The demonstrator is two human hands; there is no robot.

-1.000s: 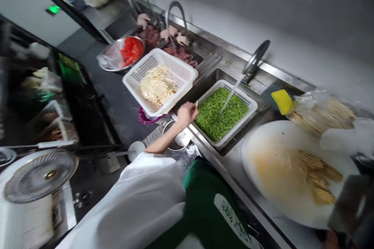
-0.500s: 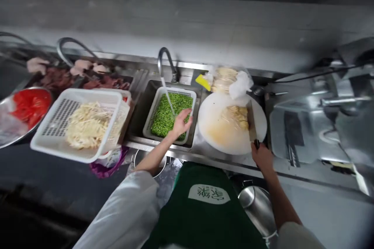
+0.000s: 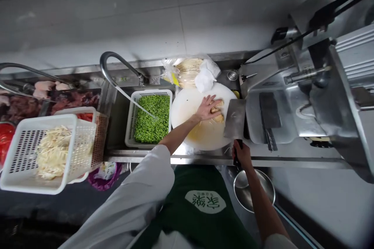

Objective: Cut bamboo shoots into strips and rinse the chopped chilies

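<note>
My left hand [image 3: 205, 109] lies with its fingers spread over a small heap of pale yellow food pieces [image 3: 218, 116], partly covering them; their exact kind I cannot make out. They rest on a round white cutting board [image 3: 184, 105] that has a yellowish wet patch. My right hand [image 3: 243, 153] is wrapped round the black handle of a cleaver [image 3: 235, 118]. Its broad blade lies over the right edge of the board, to the right of the heap.
Water runs from a curved tap [image 3: 108, 68] into a white basket [image 3: 127, 132] of chopped greens in the sink. Another basket [image 3: 73, 140] with pale shreds stands left. A second cleaver [image 3: 270, 113] lies right, near a metal machine [image 3: 330, 89]. Bagged pale food [image 3: 187, 71] sits behind the board.
My left hand has moved from above the basket of greens to the food on the board. The cleaver has shifted right, off the heap's side. The view has swung to the right.
</note>
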